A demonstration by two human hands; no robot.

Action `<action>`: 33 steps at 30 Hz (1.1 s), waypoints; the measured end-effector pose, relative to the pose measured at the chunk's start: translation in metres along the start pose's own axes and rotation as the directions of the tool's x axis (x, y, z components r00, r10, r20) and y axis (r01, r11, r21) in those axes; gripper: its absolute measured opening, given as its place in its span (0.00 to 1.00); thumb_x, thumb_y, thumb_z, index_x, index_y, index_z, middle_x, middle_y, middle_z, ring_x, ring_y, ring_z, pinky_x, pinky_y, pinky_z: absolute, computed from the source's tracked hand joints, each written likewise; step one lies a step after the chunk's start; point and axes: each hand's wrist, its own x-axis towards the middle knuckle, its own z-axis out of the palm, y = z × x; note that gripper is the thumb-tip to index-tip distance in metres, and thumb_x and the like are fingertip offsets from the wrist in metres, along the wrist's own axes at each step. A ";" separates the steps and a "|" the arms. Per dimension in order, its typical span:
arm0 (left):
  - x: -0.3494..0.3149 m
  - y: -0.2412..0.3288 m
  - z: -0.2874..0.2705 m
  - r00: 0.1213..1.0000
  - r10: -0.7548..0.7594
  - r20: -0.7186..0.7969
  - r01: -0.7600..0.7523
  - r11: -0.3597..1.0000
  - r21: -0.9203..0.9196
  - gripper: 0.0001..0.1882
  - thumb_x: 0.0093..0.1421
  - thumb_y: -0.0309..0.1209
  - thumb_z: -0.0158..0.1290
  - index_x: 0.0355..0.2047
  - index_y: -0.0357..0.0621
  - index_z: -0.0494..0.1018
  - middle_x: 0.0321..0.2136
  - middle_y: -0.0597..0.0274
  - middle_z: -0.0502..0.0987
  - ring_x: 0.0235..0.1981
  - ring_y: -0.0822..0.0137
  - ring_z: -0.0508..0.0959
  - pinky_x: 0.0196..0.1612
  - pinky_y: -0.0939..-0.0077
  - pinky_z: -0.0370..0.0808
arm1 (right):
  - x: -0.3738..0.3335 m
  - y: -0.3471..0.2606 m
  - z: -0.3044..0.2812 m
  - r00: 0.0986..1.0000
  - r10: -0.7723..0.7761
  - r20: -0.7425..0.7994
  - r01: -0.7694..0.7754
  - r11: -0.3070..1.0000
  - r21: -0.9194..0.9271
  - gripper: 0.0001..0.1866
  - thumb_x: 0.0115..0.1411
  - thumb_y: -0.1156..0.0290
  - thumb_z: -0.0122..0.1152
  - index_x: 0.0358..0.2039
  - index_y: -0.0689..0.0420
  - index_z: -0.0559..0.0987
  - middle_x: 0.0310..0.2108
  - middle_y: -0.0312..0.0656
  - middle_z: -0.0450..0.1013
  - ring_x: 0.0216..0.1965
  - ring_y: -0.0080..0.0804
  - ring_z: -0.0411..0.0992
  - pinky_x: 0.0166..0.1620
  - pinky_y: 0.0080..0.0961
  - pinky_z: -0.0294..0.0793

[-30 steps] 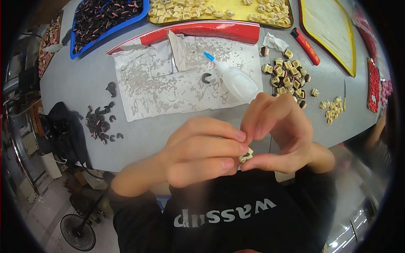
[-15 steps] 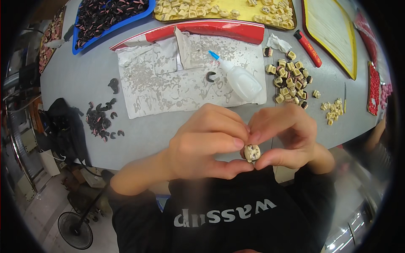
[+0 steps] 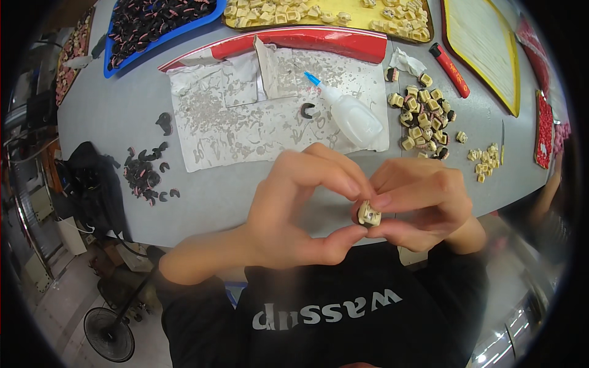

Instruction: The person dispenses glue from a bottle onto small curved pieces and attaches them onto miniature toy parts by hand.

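A small cream moulded piece (image 3: 369, 214) with dark face-like markings and a black edge sits between my two hands, above the table's near edge. My right hand (image 3: 426, 202) pinches it between thumb and bent forefinger. From the other side, my left hand (image 3: 273, 214) curves its thumb and fingertips onto the black edge. Beyond my hands, a white squeeze bottle (image 3: 356, 121) with a blue tip lies on a glue-spotted white sheet (image 3: 215, 144). One black curved piece (image 3: 307, 110) rests on that sheet beside the bottle.
Loose black curved pieces (image 3: 142, 178) lie at the left. Cream-and-black pieces (image 3: 423, 119) are heaped at the right, near small cream pieces (image 3: 485, 162) and a red-and-black tube-shaped tool (image 3: 449, 70). Behind stand a blue tray (image 3: 165, 38) and yellow trays (image 3: 343, 18).
The cream piece has turned and risen slightly, and more of its black edge shows. My left fingers have arched wider from the thumb. My right hand has shifted a little rightward.
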 end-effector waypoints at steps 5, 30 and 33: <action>-0.001 0.004 0.001 0.943 -0.334 0.006 0.303 0.849 -0.433 0.27 0.45 0.12 0.57 0.41 0.43 0.57 0.37 0.53 0.71 0.38 0.69 0.72 0.44 0.73 0.70 | -0.001 -0.003 0.004 1.000 -0.020 -0.023 0.016 0.984 -0.176 0.17 0.44 0.81 0.72 0.34 0.67 0.76 0.22 0.46 0.75 0.20 0.34 0.75 0.23 0.23 0.74; -0.001 0.017 -0.015 0.857 0.508 -0.082 -0.396 0.753 0.526 0.19 0.47 0.28 0.61 0.40 0.44 0.71 0.40 0.54 0.74 0.38 0.58 0.76 0.32 0.68 0.76 | 0.026 -0.042 -0.073 0.909 0.415 -0.049 -0.308 0.585 -0.750 0.10 0.47 0.79 0.64 0.32 0.60 0.75 0.25 0.42 0.68 0.23 0.38 0.70 0.27 0.28 0.70; 0.004 0.023 0.006 0.360 0.894 -0.265 -0.623 0.442 0.645 0.13 0.50 0.29 0.60 0.34 0.49 0.69 0.34 0.64 0.68 0.33 0.67 0.73 0.30 0.73 0.73 | 0.017 -0.034 -0.085 0.855 0.511 -0.088 -0.370 0.484 -0.793 0.08 0.50 0.77 0.63 0.32 0.60 0.75 0.26 0.43 0.66 0.28 0.39 0.70 0.32 0.33 0.69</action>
